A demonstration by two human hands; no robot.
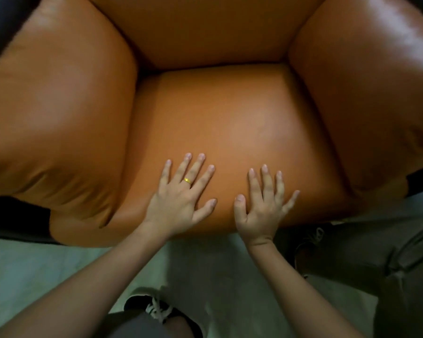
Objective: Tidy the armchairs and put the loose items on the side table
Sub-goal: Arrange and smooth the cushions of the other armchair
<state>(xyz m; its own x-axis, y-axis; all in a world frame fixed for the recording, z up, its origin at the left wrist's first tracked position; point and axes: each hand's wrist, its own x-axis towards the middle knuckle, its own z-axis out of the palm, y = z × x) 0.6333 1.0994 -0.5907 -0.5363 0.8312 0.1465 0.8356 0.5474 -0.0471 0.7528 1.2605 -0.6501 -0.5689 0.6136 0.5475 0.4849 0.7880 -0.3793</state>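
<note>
Orange, smooth leather covers the armchair (225, 113), with puffy rounded arms at left and right and a wide seat cushion between them. The left hand (181, 201) and the right hand (261, 211) lie flat on the near edge of the seat, fingers spread, grasping nothing. A gold ring (187, 180) sits on the left hand, and below, perhaps, a dark laced shoe (156, 308) stands on the pale floor (47, 272).

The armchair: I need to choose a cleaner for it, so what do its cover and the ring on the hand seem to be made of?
The armchair cover looks like smooth orange-brown leather or faux leather: soft sheen, highlights, fine creases at the arm corners. Which one cannot be told. The ring on the left hand looks like polished yellow metal, possibly gold.
</note>
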